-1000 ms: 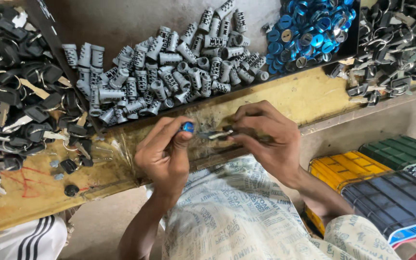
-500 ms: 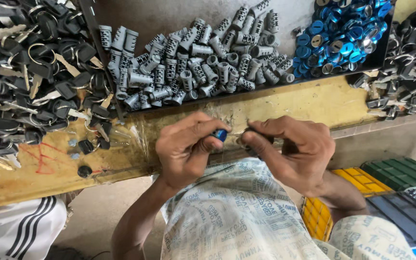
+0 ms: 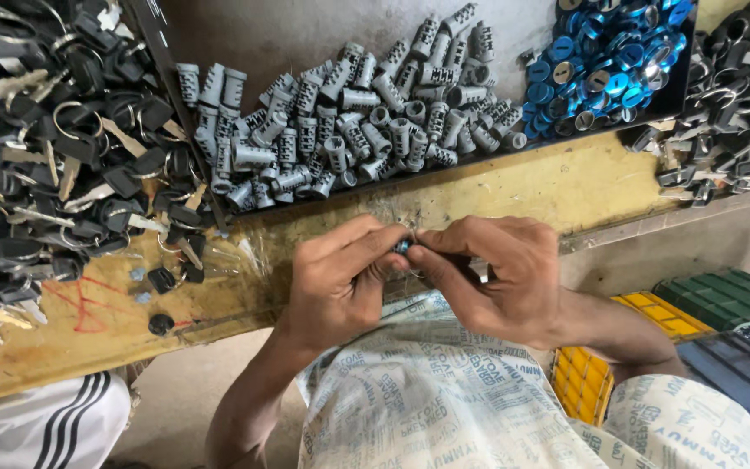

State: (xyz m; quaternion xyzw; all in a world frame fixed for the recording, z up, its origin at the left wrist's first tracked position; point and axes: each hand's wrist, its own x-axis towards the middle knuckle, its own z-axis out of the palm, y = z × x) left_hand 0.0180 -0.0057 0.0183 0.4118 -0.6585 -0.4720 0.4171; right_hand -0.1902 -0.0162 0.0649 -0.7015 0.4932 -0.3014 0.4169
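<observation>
My left hand (image 3: pixel 340 282) and my right hand (image 3: pixel 496 274) meet fingertip to fingertip over the front edge of the yellow wooden bench (image 3: pixel 566 187). Between them they pinch a small blue-capped lock part (image 3: pixel 403 247), almost wholly hidden by the fingers. A thin metal piece pokes out beside it under my right fingers; what it is I cannot tell. Just beyond my hands lies a heap of grey metal lock cylinders (image 3: pixel 349 122) in a dark tray.
A pile of blue round caps (image 3: pixel 605 65) sits at the back right. Black-headed keys and rings (image 3: pixel 36 148) cover the left side, more dark parts (image 3: pixel 735 95) the far right. Yellow, green and dark bins (image 3: pixel 705 317) stand below right. Printed cloth (image 3: pixel 444 399) covers my lap.
My hands have closed together, so the blue part is now nearly covered by my fingertips. The view has shifted, so the heaps appear further right.
</observation>
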